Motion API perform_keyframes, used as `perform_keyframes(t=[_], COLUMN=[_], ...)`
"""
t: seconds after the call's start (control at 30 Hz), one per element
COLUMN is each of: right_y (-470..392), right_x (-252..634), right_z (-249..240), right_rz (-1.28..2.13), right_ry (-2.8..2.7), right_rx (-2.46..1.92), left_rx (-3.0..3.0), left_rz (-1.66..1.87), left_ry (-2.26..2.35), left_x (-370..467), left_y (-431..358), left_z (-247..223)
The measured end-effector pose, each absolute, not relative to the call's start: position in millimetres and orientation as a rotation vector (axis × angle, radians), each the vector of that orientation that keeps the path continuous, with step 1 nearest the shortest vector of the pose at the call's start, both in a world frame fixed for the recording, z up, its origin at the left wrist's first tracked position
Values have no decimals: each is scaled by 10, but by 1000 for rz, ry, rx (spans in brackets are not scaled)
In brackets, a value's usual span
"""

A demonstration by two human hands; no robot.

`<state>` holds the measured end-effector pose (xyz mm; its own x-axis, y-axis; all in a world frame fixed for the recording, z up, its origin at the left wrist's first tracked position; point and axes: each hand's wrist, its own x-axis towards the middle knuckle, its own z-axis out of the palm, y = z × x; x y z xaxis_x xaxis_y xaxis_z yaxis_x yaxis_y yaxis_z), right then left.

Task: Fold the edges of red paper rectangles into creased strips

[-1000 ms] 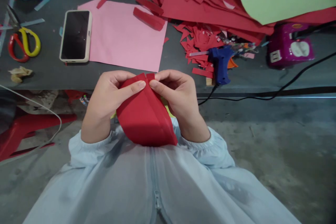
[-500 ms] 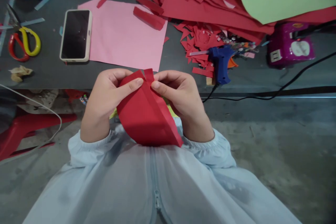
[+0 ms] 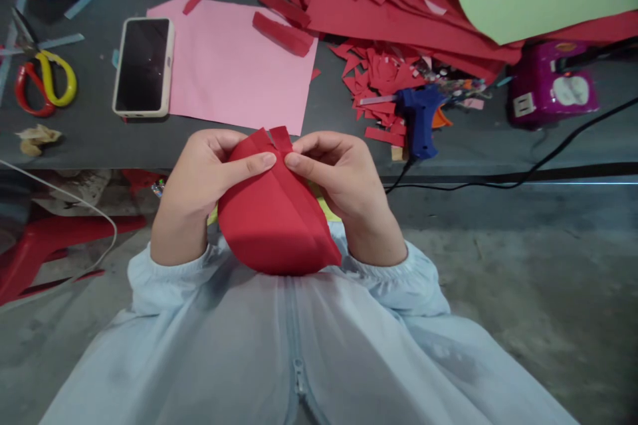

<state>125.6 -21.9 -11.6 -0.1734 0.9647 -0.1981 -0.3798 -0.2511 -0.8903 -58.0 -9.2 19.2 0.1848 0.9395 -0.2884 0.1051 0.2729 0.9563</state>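
Observation:
Close to my body, just off the table's front edge, I hold a curved piece of red paper [image 3: 276, 226]. My left hand [image 3: 207, 179] pinches its upper left part, thumb on top and the other fingers behind. My right hand [image 3: 341, 176] pinches the upper right part beside a short tab, its thumb close to the left thumb. A crease runs down the paper's right side, and its lower edge bulges round. A bit of yellow shows behind it. Past my hands lies a pink sheet [image 3: 239, 73] with red strips [image 3: 282, 33] on it.
A phone [image 3: 143, 66] lies on the pink sheet's left edge, with scissors [image 3: 44, 73] farther left. At right are a blue glue gun [image 3: 421, 119] with a cord, red scraps [image 3: 376, 76] and a purple box [image 3: 553, 89]. A red stool [image 3: 60, 239] stands below left.
The red paper has bowed out more, and its lower right corner has moved slightly up and left. Both thumbs have come a little closer together; the grip stays on the same top edge.

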Motion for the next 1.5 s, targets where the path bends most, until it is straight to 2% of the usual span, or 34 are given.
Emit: perform_keyframes(t=[0.73,1.1,1.5], right_y=[-283,-202,-241], right_x=[1223,1326,1288], right_z=[-109,-116,-135], right_rz=[1440,1746,1550], right_ry=[-949,-887,-981], right_rx=[-1072,-1012,-1075], left_rx=[1130,1183,1134], left_rz=[832,857,751], left_ry=[1259,1252,1270], left_x=[-558,-633,-580], left_y=[-101,-61,-71], left_z=[206,180,259])
